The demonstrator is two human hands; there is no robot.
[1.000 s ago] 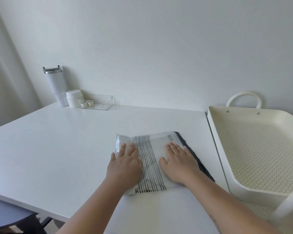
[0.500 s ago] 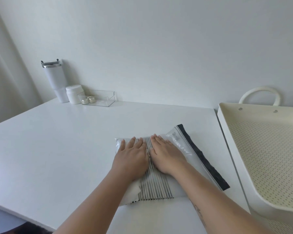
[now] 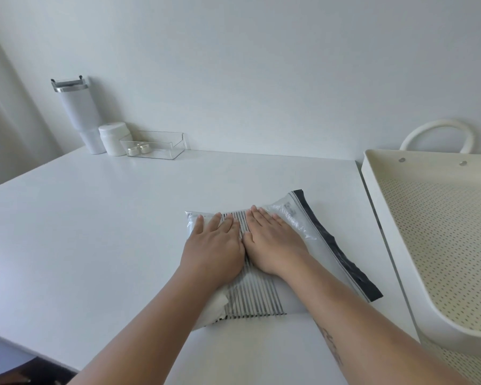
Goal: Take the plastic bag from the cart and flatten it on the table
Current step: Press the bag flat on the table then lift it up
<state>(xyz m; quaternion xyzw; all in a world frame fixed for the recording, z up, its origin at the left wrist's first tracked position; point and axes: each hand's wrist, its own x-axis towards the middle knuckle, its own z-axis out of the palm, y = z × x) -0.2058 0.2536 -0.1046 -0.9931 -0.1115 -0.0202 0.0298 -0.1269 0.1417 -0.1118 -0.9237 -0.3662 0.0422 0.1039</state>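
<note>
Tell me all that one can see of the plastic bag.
The plastic bag is clear and crinkled, with a dark strip along its right edge and grey stripes across its middle. It lies on the white table, near the cart. The left hand and right hand lie on it, palms down.
</note>
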